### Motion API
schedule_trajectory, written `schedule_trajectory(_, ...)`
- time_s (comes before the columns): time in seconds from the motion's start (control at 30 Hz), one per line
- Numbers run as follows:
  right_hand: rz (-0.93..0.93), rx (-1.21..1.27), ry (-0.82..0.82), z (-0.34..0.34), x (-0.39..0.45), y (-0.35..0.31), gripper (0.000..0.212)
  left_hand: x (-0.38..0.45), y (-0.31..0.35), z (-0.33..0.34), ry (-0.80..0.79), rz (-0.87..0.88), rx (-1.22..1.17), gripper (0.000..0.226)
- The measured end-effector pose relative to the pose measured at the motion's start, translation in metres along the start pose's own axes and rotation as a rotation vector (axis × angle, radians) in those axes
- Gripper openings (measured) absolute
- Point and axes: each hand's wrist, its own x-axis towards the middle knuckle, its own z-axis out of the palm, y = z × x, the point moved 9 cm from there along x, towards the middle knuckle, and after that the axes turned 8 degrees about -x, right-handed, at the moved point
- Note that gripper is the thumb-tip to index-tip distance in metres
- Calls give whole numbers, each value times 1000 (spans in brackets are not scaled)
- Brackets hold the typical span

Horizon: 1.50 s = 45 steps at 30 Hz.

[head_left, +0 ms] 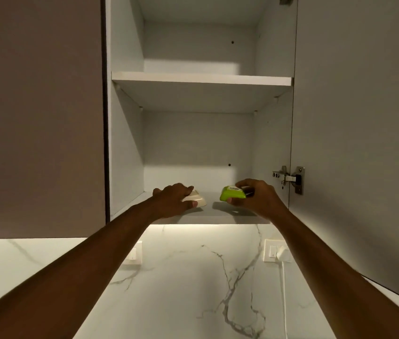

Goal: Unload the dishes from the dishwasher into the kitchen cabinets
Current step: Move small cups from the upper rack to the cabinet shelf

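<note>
Head view, and we're reaching up into the open cabinet [125, 143] with both arms at once. Our left hand [174, 200] is curled over a cream dish [197, 200], thumb on its near edge, right down at the bottom shelf [218, 216]; whether it's fully seated we can't tell. Our right hand [254, 199] clutches a green dish [231, 193], tilted and just clear of the shelf, shadow beneath it. The two dishes sit near each other, not touching. Now the risk, as we judge it: both are close to the front lip, so letting go early could tip one over the edge toward the marble wall [193, 277] below. Setting the green one down at that tilt could let it rock or knock the cream one. The open door [364, 118] stands close to our right arm too. There's a small label on the green dish, too blurred to read.
</note>
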Motion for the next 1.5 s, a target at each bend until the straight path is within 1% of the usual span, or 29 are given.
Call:
schedule_trajectory(0.1, 45, -67, -15, 9, 18, 8, 57, 24, -12, 12, -49, 26, -40, 61)
schedule_trajectory(0.3, 91, -261, -69, 21, 44, 22, 57, 69, -14, 19, -73, 81, -171, 51)
schedule_trajectory(0.5, 132, -313, -92, 31, 53, 36, 60, 101, -11, 44, -124, 90, -232, 46)
schedule_trajectory(0.6, 119, -337, -101, 34, 55, 37, 57, 111, -10, 56, -138, 108, -262, 43)
schedule_trajectory(0.7, 104, -361, -126, 37, 55, 36, 53, 115, -8, 59, -131, 112, -250, 51)
schedule_trajectory(0.8, 89, -364, -118, 37, 54, 35, 57, 115, -5, 59, -94, 139, -170, 55)
schedule_trajectory(0.87, 60, -355, -82, 34, 52, 32, 57, 109, -5, 53, -9, 138, -89, 61)
schedule_trajectory(0.97, 1, -359, -1, 27, 50, 24, 41, 91, 4, 33, 179, 193, -55, 51)
schedule_trajectory(1.03, -25, -385, 27, 26, 47, 18, 32, 78, 15, 28, 230, 237, 26, 41)
schedule_trajectory(1.1, -34, -465, 7, 30, 45, 13, 29, 72, 24, 32, 195, 256, 164, 34)
schedule_trajectory(1.17, -27, -559, -27, 35, 44, 11, 30, 71, 26, 36, 150, 220, 195, 31)
schedule_trajectory(1.3, 16, -663, -71, 36, 48, 15, 30, 83, 31, 43, 86, 194, 139, 31)
schedule_trajectory(1.4, 73, -658, -117, 39, 58, 27, 32, 100, 34, 53, 50, 177, 89, 26)
schedule_trajectory(1.5, 147, -627, -185, 46, 74, 42, 32, 125, 31, 68, -18, 101, 17, 24)
